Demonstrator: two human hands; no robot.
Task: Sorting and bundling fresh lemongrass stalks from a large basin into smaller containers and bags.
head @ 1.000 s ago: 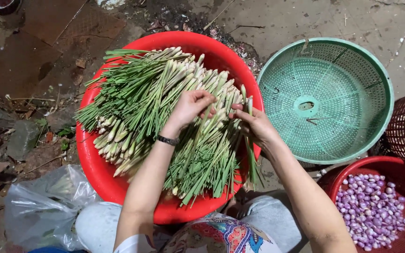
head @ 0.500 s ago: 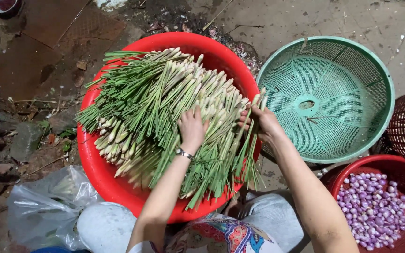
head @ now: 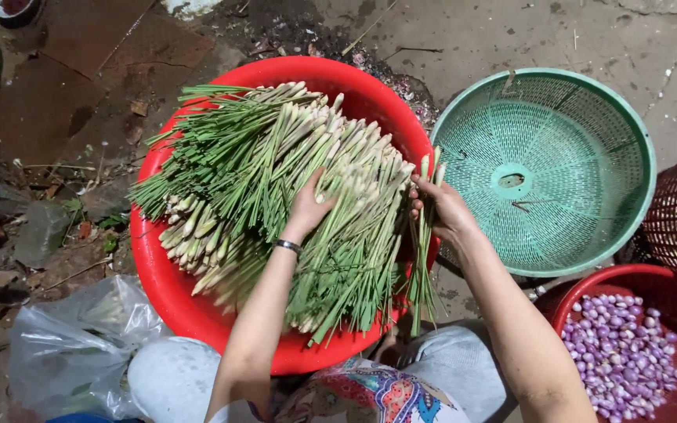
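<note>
Green-white lemongrass stalks (head: 276,196) heaped (crisscrossed) in red basin (head: 174,298)

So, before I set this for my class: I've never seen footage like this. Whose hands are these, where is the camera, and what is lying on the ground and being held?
There is no machine here. A person wears a camera on the head, so the single view looks straight down at their own two bare hands and knees.

On the ground sits a big red basin heaped with long green stalks with pale ends. The left hand, with a dark band at the wrist, rests flat on the heap. The right hand grips a small bunch of stalks at the basin's right edge.

To the right lies an empty green basket. Below it, a red basket holds small purple bulbs. A clear plastic bag lies lower left.
</note>
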